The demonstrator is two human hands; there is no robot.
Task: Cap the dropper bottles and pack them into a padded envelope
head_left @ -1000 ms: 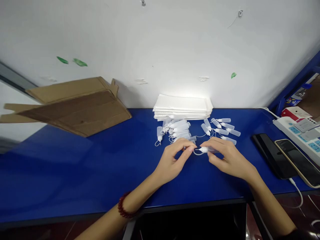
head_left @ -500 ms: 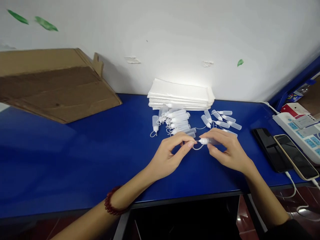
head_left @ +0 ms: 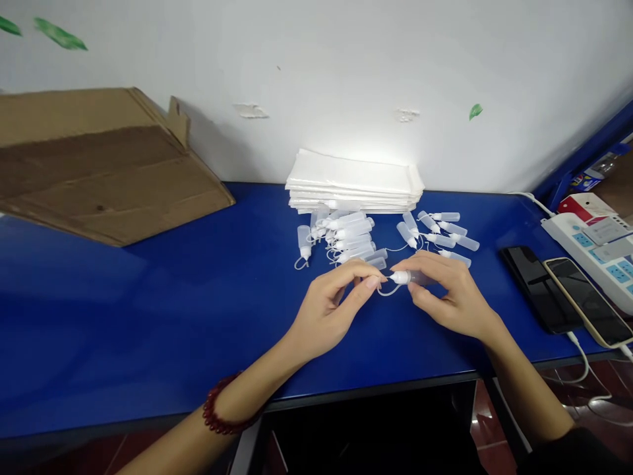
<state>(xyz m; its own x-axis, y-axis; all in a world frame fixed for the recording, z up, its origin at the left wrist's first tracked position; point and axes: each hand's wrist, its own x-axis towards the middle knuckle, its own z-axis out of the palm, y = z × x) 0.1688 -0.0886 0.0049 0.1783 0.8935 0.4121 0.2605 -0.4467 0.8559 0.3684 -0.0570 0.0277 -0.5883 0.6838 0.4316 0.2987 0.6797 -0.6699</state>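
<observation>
My right hand is closed round a small translucent dropper bottle, its white tip pointing left. A thin white cord loops from the bottle to my left hand. The thumb and forefinger of that hand are pinched together at the cord's end, close in front of the tip; whatever cap sits between them is hidden. Just behind my left hand lies a pile of similar bottles, many with corded loops. A smaller group of bottles lies beyond my right hand.
A stack of white flat packets stands against the wall. To the left a brown cardboard box leans on the blue table. Two phones and a white power strip with cables are at the right.
The view has shifted slightly. Both hands keep their hold on the bottle and cord, and the bottle tip now appears a little closer to the left fingertips.
</observation>
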